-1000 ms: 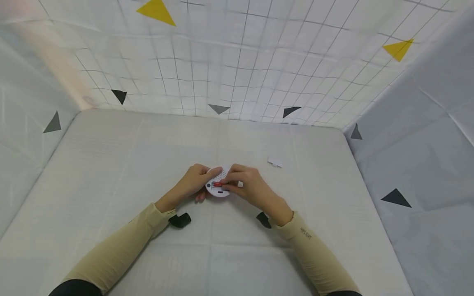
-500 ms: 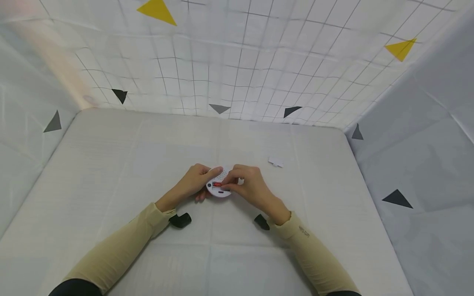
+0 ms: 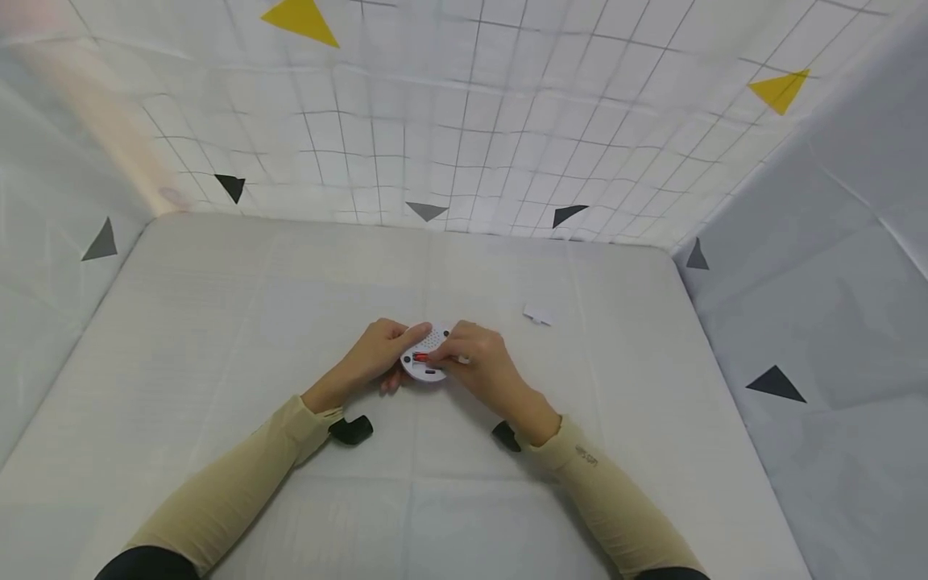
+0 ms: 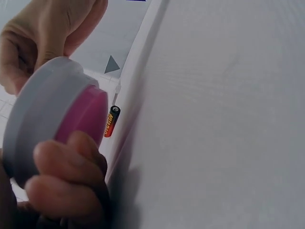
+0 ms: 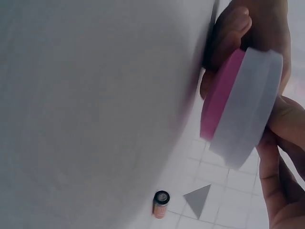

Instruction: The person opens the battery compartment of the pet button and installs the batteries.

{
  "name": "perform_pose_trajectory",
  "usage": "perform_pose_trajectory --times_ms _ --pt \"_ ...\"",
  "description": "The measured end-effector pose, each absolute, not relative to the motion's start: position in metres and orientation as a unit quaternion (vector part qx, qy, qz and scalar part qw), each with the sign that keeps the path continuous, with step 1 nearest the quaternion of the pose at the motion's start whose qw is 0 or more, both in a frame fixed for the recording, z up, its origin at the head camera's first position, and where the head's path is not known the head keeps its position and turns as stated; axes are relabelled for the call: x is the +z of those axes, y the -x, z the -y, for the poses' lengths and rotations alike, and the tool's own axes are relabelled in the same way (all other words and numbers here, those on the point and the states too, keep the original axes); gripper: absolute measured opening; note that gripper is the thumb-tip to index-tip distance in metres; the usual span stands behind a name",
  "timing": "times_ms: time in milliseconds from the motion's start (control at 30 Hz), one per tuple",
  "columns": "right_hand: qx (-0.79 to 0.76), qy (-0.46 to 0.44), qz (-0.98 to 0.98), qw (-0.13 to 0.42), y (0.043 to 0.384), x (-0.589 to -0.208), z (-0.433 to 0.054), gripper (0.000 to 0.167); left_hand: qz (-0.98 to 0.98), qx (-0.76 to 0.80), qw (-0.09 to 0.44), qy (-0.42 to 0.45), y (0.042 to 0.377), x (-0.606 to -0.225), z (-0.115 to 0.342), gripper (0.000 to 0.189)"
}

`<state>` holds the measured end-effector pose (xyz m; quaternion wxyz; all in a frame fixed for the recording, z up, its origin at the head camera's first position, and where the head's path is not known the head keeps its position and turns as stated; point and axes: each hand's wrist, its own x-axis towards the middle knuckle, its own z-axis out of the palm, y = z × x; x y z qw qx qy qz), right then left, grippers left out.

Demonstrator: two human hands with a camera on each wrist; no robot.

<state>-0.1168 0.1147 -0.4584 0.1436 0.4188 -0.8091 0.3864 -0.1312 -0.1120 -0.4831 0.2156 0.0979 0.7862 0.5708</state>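
We judge the step in hand to be fitting or freeing a cell; which of the two, we cannot tell. Round device point(image 3: 433, 341), white with pink underside, is held tilted just above the table point(image 3: 239, 338), centre. In its open slot point(image 3: 419, 366), what looks like a red battery point(image 3: 420, 357). Left hand point(image 3: 380, 350): curled around the rim, thumb on the white face, fingers beneath. Right hand point(image 3: 477, 354): nearly closed, thumb and forefinger apparently pinching the battery's end. Loose battery point(image 4: 112, 121) seen beyond the device; white cover piece point(image 3: 537, 315) lies apart to the right. Next move, we think, calls for a steady left grip and careful fingertip pressure along the slot
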Motion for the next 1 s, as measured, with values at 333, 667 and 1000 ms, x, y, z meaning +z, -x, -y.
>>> perform_pose_trajectory --times_ms 333,667,1000 --pt "0.380 -0.429 0.804 0.155 0.116 -0.457 -0.113 0.016 -0.786 0.572 0.214 -0.097 0.131 -0.480 0.111 0.063" --pt "0.394 -0.428 0.800 0.146 0.117 -0.455 -0.116 0.015 -0.781 0.578 0.216 -0.095 0.130 -0.481 0.111 0.064" --pt "0.397 -0.342 0.832 0.181 0.133 -0.452 -0.136 0.012 -0.781 0.576 0.226 -0.084 0.131 -0.481 0.110 0.065"
